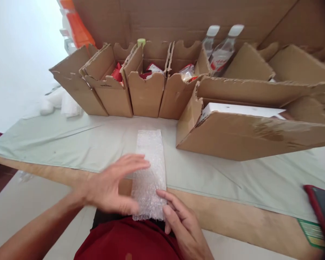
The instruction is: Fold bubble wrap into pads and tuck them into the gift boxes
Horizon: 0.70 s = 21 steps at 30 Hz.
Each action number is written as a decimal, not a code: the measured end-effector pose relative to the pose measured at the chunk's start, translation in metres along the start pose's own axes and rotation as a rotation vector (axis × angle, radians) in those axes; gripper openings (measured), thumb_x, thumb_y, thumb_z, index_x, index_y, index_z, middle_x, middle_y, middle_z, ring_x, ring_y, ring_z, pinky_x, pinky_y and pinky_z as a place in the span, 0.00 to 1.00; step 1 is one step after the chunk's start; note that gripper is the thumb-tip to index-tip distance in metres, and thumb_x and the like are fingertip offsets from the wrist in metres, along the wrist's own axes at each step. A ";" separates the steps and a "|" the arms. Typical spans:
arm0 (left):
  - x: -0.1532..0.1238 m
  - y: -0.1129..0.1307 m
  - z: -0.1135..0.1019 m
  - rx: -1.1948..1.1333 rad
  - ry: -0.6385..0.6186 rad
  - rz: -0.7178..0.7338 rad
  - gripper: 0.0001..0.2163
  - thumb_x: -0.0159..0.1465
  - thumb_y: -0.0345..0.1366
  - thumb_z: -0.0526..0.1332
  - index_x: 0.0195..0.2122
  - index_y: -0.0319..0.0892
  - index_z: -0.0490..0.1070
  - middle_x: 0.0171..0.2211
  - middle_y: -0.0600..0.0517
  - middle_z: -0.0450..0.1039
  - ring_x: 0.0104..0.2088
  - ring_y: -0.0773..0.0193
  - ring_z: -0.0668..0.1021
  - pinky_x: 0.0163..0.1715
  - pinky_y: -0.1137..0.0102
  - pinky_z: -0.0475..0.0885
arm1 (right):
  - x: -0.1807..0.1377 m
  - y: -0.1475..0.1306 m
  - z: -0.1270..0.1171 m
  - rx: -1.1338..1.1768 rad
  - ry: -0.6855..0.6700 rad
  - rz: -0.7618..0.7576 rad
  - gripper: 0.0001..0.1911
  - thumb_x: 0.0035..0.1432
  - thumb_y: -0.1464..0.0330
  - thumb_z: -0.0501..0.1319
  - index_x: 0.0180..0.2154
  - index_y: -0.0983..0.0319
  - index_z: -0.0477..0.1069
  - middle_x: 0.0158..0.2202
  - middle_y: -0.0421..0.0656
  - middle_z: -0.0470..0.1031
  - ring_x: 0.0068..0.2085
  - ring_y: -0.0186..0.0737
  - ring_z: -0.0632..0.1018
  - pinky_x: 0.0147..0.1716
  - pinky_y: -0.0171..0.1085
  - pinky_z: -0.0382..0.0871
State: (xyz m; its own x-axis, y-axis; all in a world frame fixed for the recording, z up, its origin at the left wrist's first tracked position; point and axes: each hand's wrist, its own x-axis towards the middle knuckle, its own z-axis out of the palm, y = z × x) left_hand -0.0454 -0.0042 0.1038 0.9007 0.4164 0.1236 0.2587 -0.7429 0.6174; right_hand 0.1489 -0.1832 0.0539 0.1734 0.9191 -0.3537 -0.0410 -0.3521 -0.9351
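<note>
A strip of clear bubble wrap (149, 164) lies lengthwise on the pale green cloth (233, 180), its near end hanging over the table's front edge. My left hand (112, 184) hovers at the strip's left side, fingers stretched out and apart, slightly blurred. My right hand (182, 225) rests at the strip's near right corner, with its fingers extended and the fingertips touching the wrap's edge. Neither hand holds anything.
Several small open cardboard boxes (144, 85) with red-and-white packets stand in a row behind. A larger cardboard box (249, 135) holding a white sheet sits right. Two clear bottles (222, 50) lean at the back. An orange bottle (78, 25) stands far left. A red-edged phone (323, 209) lies at right.
</note>
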 end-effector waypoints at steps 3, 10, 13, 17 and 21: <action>-0.038 0.013 0.025 -0.004 0.051 -0.030 0.41 0.61 0.43 0.71 0.72 0.44 0.54 0.65 0.36 0.69 0.68 0.42 0.68 0.66 0.43 0.65 | 0.004 -0.001 0.005 0.206 -0.031 0.035 0.28 0.69 0.47 0.55 0.55 0.61 0.75 0.28 0.42 0.78 0.27 0.38 0.73 0.30 0.38 0.70; -0.018 0.004 0.056 -0.207 0.363 -0.351 0.18 0.68 0.27 0.56 0.58 0.43 0.71 0.36 0.50 0.81 0.34 0.63 0.80 0.35 0.68 0.76 | 0.000 -0.008 -0.003 0.095 0.137 -0.166 0.22 0.72 0.59 0.57 0.64 0.55 0.66 0.36 0.43 0.82 0.29 0.37 0.80 0.29 0.36 0.75; -0.008 0.004 0.051 -0.287 0.318 -0.484 0.23 0.68 0.31 0.55 0.64 0.39 0.66 0.27 0.57 0.72 0.25 0.67 0.72 0.26 0.71 0.69 | -0.001 -0.021 -0.014 -0.347 0.266 -0.526 0.21 0.69 0.72 0.60 0.60 0.52 0.70 0.37 0.41 0.81 0.34 0.39 0.81 0.36 0.39 0.78; -0.006 0.004 0.052 -0.364 0.374 -0.548 0.27 0.68 0.32 0.54 0.68 0.36 0.59 0.23 0.61 0.61 0.21 0.69 0.64 0.23 0.73 0.61 | 0.016 -0.034 -0.017 -0.794 0.154 -0.949 0.23 0.61 0.82 0.61 0.54 0.56 0.73 0.47 0.47 0.81 0.48 0.46 0.81 0.47 0.45 0.77; -0.005 0.005 0.059 -0.394 0.439 -0.576 0.28 0.67 0.31 0.54 0.69 0.37 0.57 0.23 0.62 0.61 0.20 0.70 0.61 0.20 0.74 0.57 | 0.045 -0.030 -0.014 -0.827 0.217 -0.843 0.30 0.66 0.69 0.64 0.66 0.59 0.60 0.56 0.53 0.77 0.57 0.52 0.78 0.53 0.51 0.75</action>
State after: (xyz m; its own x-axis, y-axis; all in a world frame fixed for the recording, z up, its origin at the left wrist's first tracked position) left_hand -0.0279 -0.0411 0.0605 0.4246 0.9038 -0.0542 0.4236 -0.1454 0.8941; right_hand 0.1717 -0.1334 0.0666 0.0075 0.8938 0.4484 0.7956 0.2664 -0.5442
